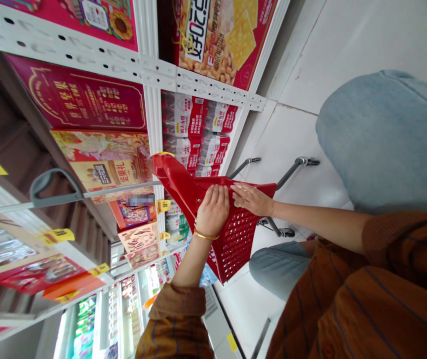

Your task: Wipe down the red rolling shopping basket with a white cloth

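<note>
A red plastic shopping basket (236,239) with mesh walls is tipped on its side in front of store shelves. My left hand (212,209), with a gold bangle on the wrist, has its fingers curled over the basket's rim. Right beside it, my right hand (253,199) lies on the same rim with the fingers stretched flat. The basket's long metal rod ends in a grey pull handle (54,185) at the left. Its small wheels (286,232) point toward the floor.
White metal shelves (198,82) hold red gift boxes (82,99) and packs of bottled water (198,134), with yellow price tags (58,235). My knees in blue jeans (385,144) and brown striped sleeves fill the right side above the white tiled floor (292,134).
</note>
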Tool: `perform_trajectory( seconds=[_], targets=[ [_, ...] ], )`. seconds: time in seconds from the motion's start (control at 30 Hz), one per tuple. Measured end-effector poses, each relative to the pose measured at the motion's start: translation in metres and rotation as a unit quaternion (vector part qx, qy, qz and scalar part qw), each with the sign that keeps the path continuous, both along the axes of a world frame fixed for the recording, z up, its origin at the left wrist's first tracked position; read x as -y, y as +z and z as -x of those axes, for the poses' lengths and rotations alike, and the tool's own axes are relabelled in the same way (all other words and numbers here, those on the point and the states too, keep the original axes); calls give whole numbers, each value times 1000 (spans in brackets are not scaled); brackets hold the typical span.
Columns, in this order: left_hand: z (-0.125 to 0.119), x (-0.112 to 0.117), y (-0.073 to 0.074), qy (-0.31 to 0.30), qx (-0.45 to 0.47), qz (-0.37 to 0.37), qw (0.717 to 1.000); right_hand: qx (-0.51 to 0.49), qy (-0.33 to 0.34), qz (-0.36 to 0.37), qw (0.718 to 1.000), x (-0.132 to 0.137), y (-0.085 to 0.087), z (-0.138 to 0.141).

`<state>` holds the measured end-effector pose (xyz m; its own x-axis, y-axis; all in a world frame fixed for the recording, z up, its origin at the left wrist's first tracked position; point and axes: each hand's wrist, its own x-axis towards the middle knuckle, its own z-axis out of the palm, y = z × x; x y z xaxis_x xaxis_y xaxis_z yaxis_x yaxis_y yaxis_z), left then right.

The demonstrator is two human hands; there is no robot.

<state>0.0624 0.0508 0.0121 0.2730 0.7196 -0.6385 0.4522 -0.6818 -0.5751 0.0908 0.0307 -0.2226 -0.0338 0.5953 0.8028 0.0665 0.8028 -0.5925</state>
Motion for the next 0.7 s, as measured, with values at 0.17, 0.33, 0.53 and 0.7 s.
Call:
perform_trajectory(
  seconds=[0.17, 0.33, 0.53, 0.7],
  targets=[
    [-4, 0, -2, -12, -31, -21, 999, -2, -18, 10, 1000, 3, -31, -2],
    [-8, -4, -17, 5, -17, 5, 1000, 2, -5, 38, 999, 5, -34, -4],
    [-1, -6, -51, 26, -13, -19, 999, -12, 2, 55, 998, 1, -13, -3],
    [5, -3, -53, 8, -6, -1, 1000, 28, -3, 57, 998, 6, -19, 6]
  ],
)
